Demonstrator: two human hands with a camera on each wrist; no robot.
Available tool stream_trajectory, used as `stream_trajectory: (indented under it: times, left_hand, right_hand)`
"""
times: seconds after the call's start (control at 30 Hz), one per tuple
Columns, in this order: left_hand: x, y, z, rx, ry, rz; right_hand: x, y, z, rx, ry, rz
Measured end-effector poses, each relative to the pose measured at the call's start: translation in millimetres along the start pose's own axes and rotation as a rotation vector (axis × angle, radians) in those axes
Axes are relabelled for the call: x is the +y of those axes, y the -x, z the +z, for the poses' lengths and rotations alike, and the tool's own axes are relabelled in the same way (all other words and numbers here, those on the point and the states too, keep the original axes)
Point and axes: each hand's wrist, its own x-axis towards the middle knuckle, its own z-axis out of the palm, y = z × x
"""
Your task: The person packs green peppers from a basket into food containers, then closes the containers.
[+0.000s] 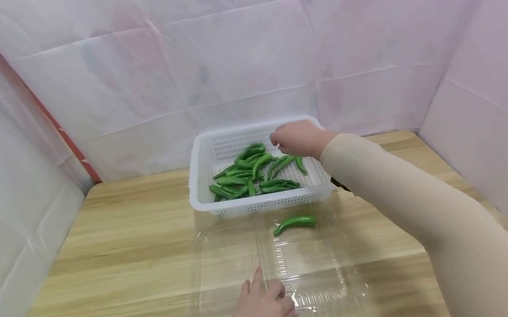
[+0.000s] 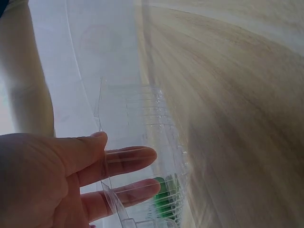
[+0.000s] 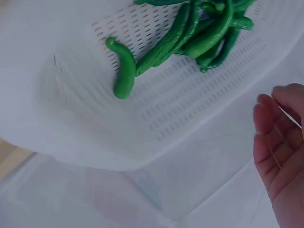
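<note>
A clear plastic clamshell container [image 1: 225, 263] lies opened out on the table. One green chili pepper [image 1: 296, 223] rests in the far part of its right half. My left hand [image 1: 259, 315] is at the container's near edge, where the left wrist view shows thumb and fingers [image 2: 130, 159] pinching the clear rim. Behind the container, a white slotted basket [image 1: 195, 190] holds a heap of green chili peppers [image 1: 232, 181]. Above the basket's right side hangs my right hand [image 1: 299, 137]; in the right wrist view its fingers [image 3: 266, 118] are loosely bent with nothing between them.
The wood-grain table [image 1: 115, 258] bears both the container and the basket. Pale printed sheeting [image 1: 238, 61] rises behind the basket and along both sides. In the basket, a single curved pepper [image 3: 124, 71] lies toward one end, beside the heap.
</note>
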Motion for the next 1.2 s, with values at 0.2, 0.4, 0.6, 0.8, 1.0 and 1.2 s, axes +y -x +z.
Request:
stream_trajectory:
  times: [0.2,0.4,0.6,0.8,1.0,1.2]
  left_hand:
    - [0.5,1.2,1.3,0.028,-0.033,0.028]
    - [7.1,3.7,3.4,0.034,-0.044,0.028]
    - [6.9,7.3,4.5,0.065,-0.031,0.043]
    - [4.4,11.7,3.6,0.085,-0.046,0.044]
    - [6.4,14.1,4.9,0.081,-0.028,0.035]
    - [6.4,14.8,6.4,0.067,-0.017,0.032]
  right_hand:
    - [-6.4,-22.4,11.0,-0.163,0.089,-0.073]
    - [-13.1,-43.8,32.7,-0.279,0.163,-0.087]
    - [-28.9,-48.2,36.0,-0.401,0.197,-0.041]
    - [-36.1,-59.2,42.1,-0.444,0.157,0.017]
    - [-40.9,-66.6,50.7,-0.46,0.156,0.031]
    - [-45.2,-66.7,55.0,-0.44,0.125,0.021]
